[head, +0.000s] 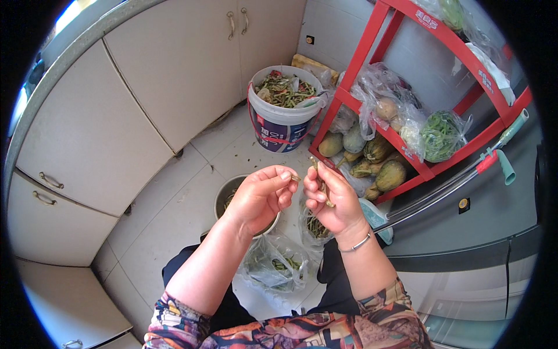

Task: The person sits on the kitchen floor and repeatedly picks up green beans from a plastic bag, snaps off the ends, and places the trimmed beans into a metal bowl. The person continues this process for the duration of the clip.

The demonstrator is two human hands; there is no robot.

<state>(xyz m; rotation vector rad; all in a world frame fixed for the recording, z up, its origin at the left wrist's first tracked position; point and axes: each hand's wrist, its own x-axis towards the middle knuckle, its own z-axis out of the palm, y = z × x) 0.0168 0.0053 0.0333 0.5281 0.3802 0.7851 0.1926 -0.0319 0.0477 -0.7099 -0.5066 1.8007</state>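
My left hand (261, 192) pinches a short brownish piece of bean pod (295, 178) between thumb and forefinger. Close by on the right, my right hand (333, 196) holds a longer brownish-green pod (323, 185) against its fingers. The two pieces are apart. Beneath my left hand stands a round metal bowl (219, 196), partly hidden, with pods inside. A clear plastic bag of brownish pods (316, 227) lies under my right hand. Nearer my body, between my legs, another clear plastic bag (270, 266) holds green pods (287, 263).
A white bucket (285, 114) full of plant scraps stands on the tiled floor beside pale cabinets (174, 56). To the right, a red rack (344, 94) holds bagged vegetables, with squashes (390, 175) at its bottom. A long-handled tool with metal poles (436, 194) leans there.
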